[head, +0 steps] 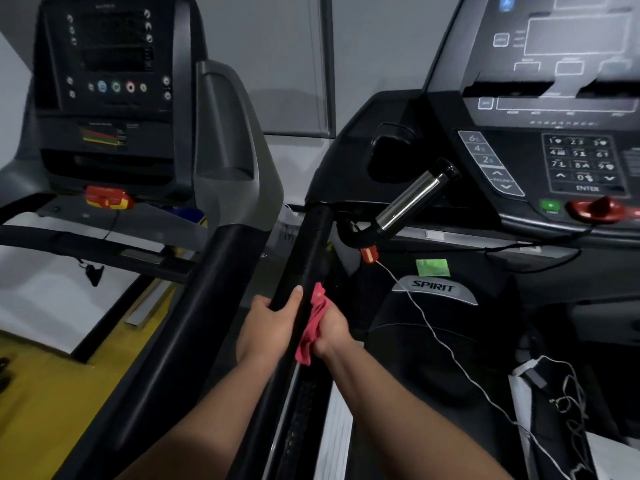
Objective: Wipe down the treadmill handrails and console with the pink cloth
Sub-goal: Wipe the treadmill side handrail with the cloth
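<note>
The cloth (311,323), pink-red and crumpled into a narrow bunch, lies against the right side of the black rail (308,251), just below frame centre toward 6 o'clock. One corner pokes up and its lower end hangs free. The right hand (332,329) grips it, fingers curled around the bunch. The left hand (268,327) wraps the rail beside it, thumb on top. The console (554,98) sits at 2 o'clock and a second treadmill (110,81) at 10 o'clock.
</note>
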`<action>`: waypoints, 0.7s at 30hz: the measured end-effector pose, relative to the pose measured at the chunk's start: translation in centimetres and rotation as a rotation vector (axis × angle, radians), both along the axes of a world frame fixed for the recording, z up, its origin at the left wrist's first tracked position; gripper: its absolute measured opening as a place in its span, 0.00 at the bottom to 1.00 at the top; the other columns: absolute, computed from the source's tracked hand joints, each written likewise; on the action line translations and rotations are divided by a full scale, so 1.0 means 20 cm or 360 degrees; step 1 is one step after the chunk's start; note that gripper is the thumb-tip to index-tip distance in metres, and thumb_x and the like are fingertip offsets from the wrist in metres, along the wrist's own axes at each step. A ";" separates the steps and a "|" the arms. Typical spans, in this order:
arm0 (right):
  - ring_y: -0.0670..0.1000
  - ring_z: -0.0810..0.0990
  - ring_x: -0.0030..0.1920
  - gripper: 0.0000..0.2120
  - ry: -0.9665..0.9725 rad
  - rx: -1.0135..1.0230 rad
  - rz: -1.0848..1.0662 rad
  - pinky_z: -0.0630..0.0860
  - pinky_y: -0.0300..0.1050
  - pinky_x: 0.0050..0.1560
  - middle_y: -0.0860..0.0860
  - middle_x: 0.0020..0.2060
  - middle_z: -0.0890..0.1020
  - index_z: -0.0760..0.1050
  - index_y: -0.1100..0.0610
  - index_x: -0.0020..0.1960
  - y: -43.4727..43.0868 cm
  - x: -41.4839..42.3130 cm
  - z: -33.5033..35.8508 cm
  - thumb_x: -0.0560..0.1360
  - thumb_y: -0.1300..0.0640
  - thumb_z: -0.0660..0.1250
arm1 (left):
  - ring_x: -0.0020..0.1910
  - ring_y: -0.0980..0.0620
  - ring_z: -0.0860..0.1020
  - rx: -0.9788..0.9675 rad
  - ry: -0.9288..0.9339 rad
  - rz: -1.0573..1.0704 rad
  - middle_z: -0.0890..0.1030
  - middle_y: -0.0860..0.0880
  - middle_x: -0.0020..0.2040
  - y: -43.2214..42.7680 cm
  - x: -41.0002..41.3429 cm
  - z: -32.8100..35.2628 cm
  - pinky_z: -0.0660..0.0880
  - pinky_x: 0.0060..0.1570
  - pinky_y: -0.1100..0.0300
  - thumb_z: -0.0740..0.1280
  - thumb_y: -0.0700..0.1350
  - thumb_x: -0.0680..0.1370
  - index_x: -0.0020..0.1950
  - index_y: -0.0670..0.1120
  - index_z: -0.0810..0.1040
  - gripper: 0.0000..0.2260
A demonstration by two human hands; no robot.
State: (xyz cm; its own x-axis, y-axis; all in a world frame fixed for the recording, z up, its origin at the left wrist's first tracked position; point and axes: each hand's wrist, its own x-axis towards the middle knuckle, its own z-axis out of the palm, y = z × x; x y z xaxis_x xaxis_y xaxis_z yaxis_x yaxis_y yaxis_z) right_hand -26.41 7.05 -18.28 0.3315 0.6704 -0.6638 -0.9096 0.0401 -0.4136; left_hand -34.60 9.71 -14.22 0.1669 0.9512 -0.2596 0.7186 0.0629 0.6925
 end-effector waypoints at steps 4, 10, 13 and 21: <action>0.58 0.79 0.37 0.12 -0.0061 -0.0043 0.0252 0.77 0.47 0.37 0.59 0.35 0.78 0.75 0.60 0.43 0.09 0.00 -0.05 0.77 0.52 0.60 | 0.40 0.53 0.79 -0.0041 -0.0058 -0.0011 0.78 0.54 0.41 0.00 0.00 -0.01 0.72 0.39 0.58 0.62 0.69 0.71 0.52 0.50 0.72 0.24; 0.58 0.81 0.45 0.14 0.0044 -0.0125 0.0221 0.76 0.51 0.56 0.60 0.42 0.80 0.79 0.61 0.46 0.09 0.02 -0.01 0.77 0.52 0.60 | 0.36 0.57 0.74 -0.0039 -0.0062 -0.0002 0.74 0.57 0.38 0.00 0.00 0.02 0.68 0.37 0.59 0.62 0.68 0.72 0.51 0.50 0.70 0.22; 0.56 0.80 0.39 0.11 -0.0122 -0.0188 -0.0051 0.77 0.49 0.51 0.56 0.36 0.80 0.77 0.58 0.40 0.09 0.02 0.04 0.77 0.56 0.60 | 0.37 0.55 0.74 -0.0038 -0.0065 0.0014 0.75 0.57 0.38 0.00 0.00 0.01 0.67 0.36 0.59 0.63 0.69 0.71 0.51 0.49 0.72 0.24; 0.44 0.73 0.51 0.05 -0.1994 -0.0251 -0.0091 0.68 0.28 0.51 0.47 0.50 0.69 0.74 0.53 0.53 -0.06 -0.06 0.11 0.79 0.55 0.63 | 0.54 0.43 0.77 -0.0071 -0.0038 -0.0014 0.80 0.42 0.55 0.03 -0.01 -0.01 0.69 0.48 0.55 0.52 0.62 0.80 0.64 0.44 0.71 0.25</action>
State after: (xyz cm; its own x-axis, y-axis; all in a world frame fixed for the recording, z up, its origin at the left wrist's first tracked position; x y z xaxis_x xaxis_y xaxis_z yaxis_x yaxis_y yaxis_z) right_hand -27.70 5.78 -16.14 0.8151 0.5767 0.0547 0.1101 -0.0615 -0.9920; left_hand -34.70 10.29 -14.33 0.1821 0.9372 -0.2975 0.7028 0.0876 0.7060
